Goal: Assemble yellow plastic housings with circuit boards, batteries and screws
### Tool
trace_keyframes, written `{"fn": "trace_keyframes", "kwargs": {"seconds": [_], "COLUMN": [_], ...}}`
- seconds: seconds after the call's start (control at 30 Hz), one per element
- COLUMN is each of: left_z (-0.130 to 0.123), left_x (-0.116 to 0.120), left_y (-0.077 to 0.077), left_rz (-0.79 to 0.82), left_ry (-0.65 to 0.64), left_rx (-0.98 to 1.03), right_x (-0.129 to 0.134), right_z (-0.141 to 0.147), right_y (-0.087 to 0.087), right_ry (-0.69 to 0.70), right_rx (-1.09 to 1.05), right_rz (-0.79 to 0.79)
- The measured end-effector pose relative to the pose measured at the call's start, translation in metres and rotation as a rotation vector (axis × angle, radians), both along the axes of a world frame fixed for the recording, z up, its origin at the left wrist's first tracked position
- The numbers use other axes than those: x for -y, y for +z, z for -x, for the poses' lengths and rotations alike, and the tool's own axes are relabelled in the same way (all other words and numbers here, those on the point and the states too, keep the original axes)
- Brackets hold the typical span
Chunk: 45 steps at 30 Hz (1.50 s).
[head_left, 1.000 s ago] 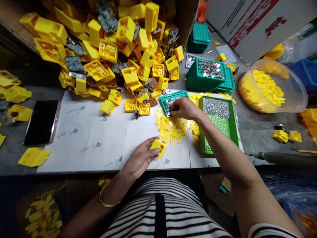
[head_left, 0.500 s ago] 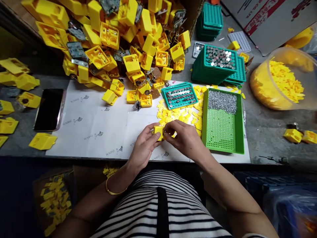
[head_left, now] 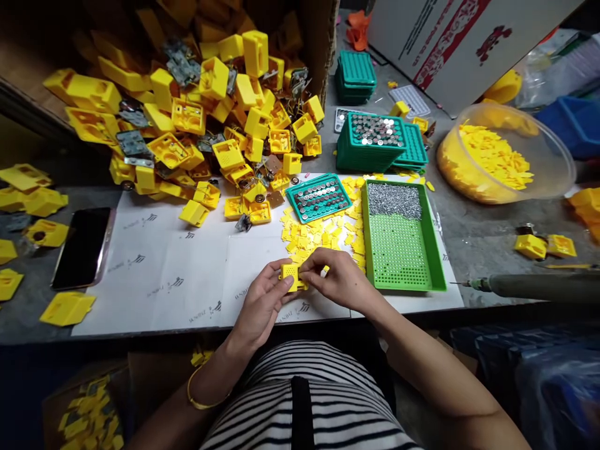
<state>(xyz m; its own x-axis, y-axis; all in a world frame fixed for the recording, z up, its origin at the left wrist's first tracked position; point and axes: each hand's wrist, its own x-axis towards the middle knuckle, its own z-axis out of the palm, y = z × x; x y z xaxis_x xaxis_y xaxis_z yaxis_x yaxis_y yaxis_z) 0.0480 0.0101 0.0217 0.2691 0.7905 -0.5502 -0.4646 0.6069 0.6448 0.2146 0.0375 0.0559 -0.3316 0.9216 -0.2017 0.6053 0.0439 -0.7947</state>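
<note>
My left hand (head_left: pixel 262 300) grips a small yellow plastic casing (head_left: pixel 289 275) with a grid of round holes in its face, the thumb lying across its lower edge. At the casing's right side, my right hand (head_left: pixel 340 278) has its thumb and index finger pinched together, covering what lies between them. A bit of a small yellow plastic piece (head_left: pixel 324 271) shows within the curled right fingers. Loose flat yellow pieces (head_left: pixel 312 237) are spread just beyond both hands. Behind those lies a teal tray (head_left: pixel 319 199) with rows of button cells.
A green perforated tray (head_left: pixel 438 262) holds many small metal parts at its far end. Stacked teal trays (head_left: pixel 368 153), a clear tub (head_left: pixel 553 181) of yellow pieces and an electric screwdriver (head_left: pixel 529 286) are to the right. A heap of yellow casings (head_left: pixel 229 153) and a phone (head_left: pixel 83 250) are left.
The view has shifted, bringing more of the right side and the screwdriver into sight. A dark round thing seen between my right fingertips no longer shows. Both hands stay at the casing.
</note>
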Motion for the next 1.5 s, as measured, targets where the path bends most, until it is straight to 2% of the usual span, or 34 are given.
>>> {"fn": "trace_keyframes", "kwargs": {"seconds": [0.1,0.17,0.23,0.3,0.4,0.47,0.6,0.8,0.9,0.97,1.03,1.1,1.33,1.5], "left_z": [0.002,0.004,0.005,0.007,0.008,0.010,0.013,0.013,0.012,0.011,0.009,0.007,0.000,-0.002], "left_x": [-0.005,-0.008,-0.011,-0.012,-0.015,-0.017,-0.018,-0.016,-0.016,-0.018,-0.019,-0.020,-0.017,-0.014], "left_y": [-0.001,-0.002,-0.002,-0.001,-0.001,-0.002,-0.005,-0.006,-0.007,-0.007,-0.008,-0.008,-0.007,-0.007], "left_rz": [0.044,0.051,0.052,0.053,0.048,0.035,-0.010,-0.080,-0.047,-0.004,0.035,0.052,0.020,-0.009], "left_ry": [-0.006,-0.004,0.001,0.012,0.035,0.043,0.044,0.094,0.130,0.143,0.148,0.160,0.200,0.205], "left_rx": [0.064,0.075,0.068,0.056,0.045,0.048,0.035,-0.042,-0.019,0.014,0.039,0.049,0.045,0.021], "right_x": [-0.010,-0.027,-0.050,-0.073,-0.096,-0.101,-0.102,-0.111,-0.102,-0.086,-0.067,-0.049,-0.016,-0.004], "right_z": [-0.002,-0.008,-0.015,-0.020,-0.022,-0.020,-0.018,-0.025,-0.025,-0.022,-0.018,-0.012,0.007,0.016], "right_y": [-0.002,-0.002,-0.004,-0.009,-0.020,-0.026,-0.032,-0.032,-0.028,-0.025,-0.024,-0.023,-0.027,-0.033], "right_ry": [0.005,0.005,-0.053,-0.106,-0.070,-0.026,-0.021,-0.086,-0.152,-0.197,-0.201,-0.176,-0.112,-0.078], "right_rx": [-0.061,-0.032,0.110,0.343,0.625,0.719,0.739,0.586,0.438,0.219,0.003,-0.114,-0.207,-0.043], "right_rz": [0.074,0.000,-0.189,-0.348,-0.377,-0.363,-0.347,-0.299,-0.333,-0.336,-0.309,-0.294,-0.429,-0.466]}}
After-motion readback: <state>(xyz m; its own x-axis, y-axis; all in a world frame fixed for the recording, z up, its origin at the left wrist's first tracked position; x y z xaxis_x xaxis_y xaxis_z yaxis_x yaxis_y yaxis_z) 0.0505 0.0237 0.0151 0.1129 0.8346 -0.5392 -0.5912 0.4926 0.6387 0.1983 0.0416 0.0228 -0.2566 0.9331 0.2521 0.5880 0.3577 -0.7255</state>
